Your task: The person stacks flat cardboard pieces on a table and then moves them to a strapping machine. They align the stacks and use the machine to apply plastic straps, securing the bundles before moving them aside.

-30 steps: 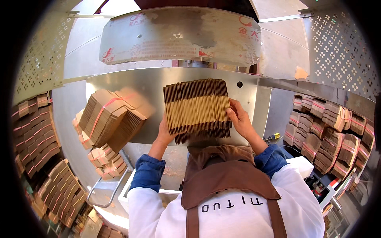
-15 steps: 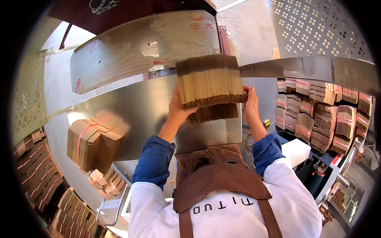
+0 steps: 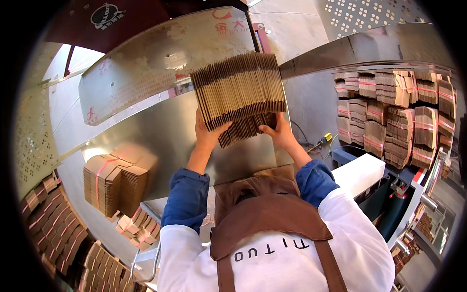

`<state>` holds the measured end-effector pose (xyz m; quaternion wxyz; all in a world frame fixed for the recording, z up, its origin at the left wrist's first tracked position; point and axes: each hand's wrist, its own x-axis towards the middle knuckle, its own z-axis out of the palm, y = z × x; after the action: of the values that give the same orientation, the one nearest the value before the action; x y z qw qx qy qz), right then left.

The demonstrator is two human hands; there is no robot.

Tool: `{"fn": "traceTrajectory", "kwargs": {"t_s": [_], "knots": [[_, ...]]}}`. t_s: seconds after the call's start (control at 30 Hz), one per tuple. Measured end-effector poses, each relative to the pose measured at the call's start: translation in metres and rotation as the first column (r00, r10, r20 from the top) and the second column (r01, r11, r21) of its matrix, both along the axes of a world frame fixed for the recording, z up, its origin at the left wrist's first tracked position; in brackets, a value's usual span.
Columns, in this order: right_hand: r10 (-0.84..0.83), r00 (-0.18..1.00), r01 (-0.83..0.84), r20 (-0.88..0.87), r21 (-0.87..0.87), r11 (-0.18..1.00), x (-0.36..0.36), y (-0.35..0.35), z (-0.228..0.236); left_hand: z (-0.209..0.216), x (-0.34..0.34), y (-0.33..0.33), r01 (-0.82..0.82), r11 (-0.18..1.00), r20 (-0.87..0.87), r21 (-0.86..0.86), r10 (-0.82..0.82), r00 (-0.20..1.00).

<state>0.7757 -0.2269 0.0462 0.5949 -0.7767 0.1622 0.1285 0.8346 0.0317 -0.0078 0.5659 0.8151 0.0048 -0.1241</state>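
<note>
Between my two hands is a thick stack of flat, folded brown cardboard pieces (image 3: 241, 90), standing on edge and fanned slightly along its top. My left hand (image 3: 207, 134) presses against its near left end, thumb laid along the cardboard. At the near right end my right hand (image 3: 280, 130) grips it, thumb on the near face and the other fingers mostly hidden behind. The stack is over a shiny metal table (image 3: 170, 126), tilted a little; whether it touches the metal I cannot tell.
A cardboard bundle tied with pink band (image 3: 114, 177) sits at the table's left end. Many more tied bundles (image 3: 396, 114) are piled at the right, others (image 3: 53, 226) at the lower left. A white box (image 3: 360, 177) and a yellow-handled tool (image 3: 323, 139) are right of me.
The stack has shifted left and tilted, its pieces spreading apart at the top. My right hand has moved left and inward, its thumb now on the near face.
</note>
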Motion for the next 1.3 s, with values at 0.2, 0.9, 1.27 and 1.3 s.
{"fn": "traceTrajectory", "kwargs": {"t_s": [0.2,0.9,1.27,1.3], "knots": [[0.059,0.998,-0.059,-0.002,-0.135,0.989,-0.017,-0.026,-0.055,0.014,0.004,-0.009,-0.003,0.995,0.172,0.101,-0.015,0.985],[0.151,0.988,-0.115,0.037,-0.471,0.874,0.030,0.003,-0.032,-0.003,0.035,-0.004,-0.021,0.994,0.165,0.111,0.002,0.986],[0.103,0.991,-0.050,0.082,-0.487,0.872,0.060,0.011,-0.032,0.006,0.075,-0.002,-0.050,0.979,0.327,0.198,-0.018,0.945],[0.098,0.991,-0.042,0.089,-0.493,0.869,0.059,0.012,-0.034,0.006,0.077,-0.001,-0.041,0.974,0.349,0.225,-0.042,0.936]]}}
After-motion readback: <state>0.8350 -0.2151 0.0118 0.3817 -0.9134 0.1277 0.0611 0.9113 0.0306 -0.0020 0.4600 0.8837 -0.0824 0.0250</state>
